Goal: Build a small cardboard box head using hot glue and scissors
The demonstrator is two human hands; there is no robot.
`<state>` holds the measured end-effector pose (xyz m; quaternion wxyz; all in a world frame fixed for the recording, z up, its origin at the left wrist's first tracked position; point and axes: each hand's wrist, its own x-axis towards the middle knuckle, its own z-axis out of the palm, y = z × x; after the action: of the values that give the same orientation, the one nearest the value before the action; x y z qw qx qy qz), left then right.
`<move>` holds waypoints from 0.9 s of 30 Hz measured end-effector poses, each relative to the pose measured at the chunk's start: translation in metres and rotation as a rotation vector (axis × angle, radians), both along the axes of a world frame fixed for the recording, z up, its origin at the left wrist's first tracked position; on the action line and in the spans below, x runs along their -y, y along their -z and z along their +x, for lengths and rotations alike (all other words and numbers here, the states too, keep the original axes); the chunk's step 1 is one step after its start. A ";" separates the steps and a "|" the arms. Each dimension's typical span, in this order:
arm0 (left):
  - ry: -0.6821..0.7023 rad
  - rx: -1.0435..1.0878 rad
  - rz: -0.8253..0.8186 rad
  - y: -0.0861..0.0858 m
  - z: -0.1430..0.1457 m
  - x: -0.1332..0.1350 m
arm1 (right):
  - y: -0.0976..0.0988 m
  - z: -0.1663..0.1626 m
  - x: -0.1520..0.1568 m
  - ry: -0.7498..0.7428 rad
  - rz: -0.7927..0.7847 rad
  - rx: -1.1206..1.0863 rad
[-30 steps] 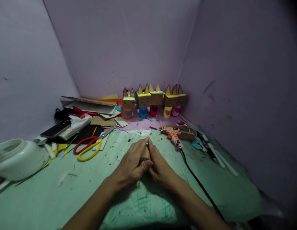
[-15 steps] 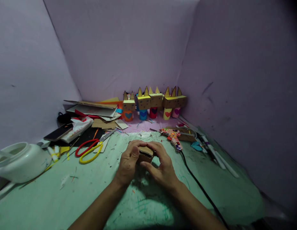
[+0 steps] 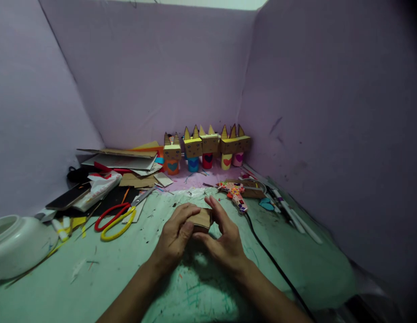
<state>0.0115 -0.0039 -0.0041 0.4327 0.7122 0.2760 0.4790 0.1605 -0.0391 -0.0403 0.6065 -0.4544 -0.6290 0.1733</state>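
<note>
Between my two hands is a small brown cardboard box (image 3: 201, 219), held just above the green-covered table. My left hand (image 3: 173, 235) grips its left side, with the thumb on the near edge and the fingers bent over the top. Around the right side curves my right hand (image 3: 225, 240), its thumb at the near lower edge and its fingers raised along the far right side. The box's flat top faces up toward me. Its underside and far side are hidden by the fingers.
Red-and-yellow scissors (image 3: 119, 217) lie left, before stacked cardboard (image 3: 137, 180) and a phone (image 3: 67, 196). A white pot (image 3: 21, 244) stands far left. Several box-headed figures (image 3: 208, 146) line the back. Right are a patterned glue gun (image 3: 235, 195), its black cord (image 3: 274, 258) and white sticks (image 3: 304, 224).
The box has turned and tilted between my hands: its dark open-looking edge is gone from sight and its flat top shows. My right fingers have lifted. The whole view has shifted slightly.
</note>
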 end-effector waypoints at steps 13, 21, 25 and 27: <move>0.072 0.344 -0.504 -0.003 0.003 0.010 | -0.015 0.012 -0.007 -0.300 -0.266 -0.537; 0.048 0.380 -0.383 0.000 0.001 0.014 | -0.019 0.009 -0.004 -0.251 -0.242 -0.520; 0.064 0.424 -0.406 -0.002 0.001 0.014 | -0.019 0.009 -0.005 -0.274 -0.273 -0.526; 0.084 0.433 -0.434 -0.002 0.001 0.013 | -0.018 0.009 -0.007 -0.300 -0.294 -0.560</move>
<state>0.0121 -0.0169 -0.0021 0.6428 0.4952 0.2438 0.5312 0.1691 -0.0324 -0.0224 0.6513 -0.3741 -0.4664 0.4673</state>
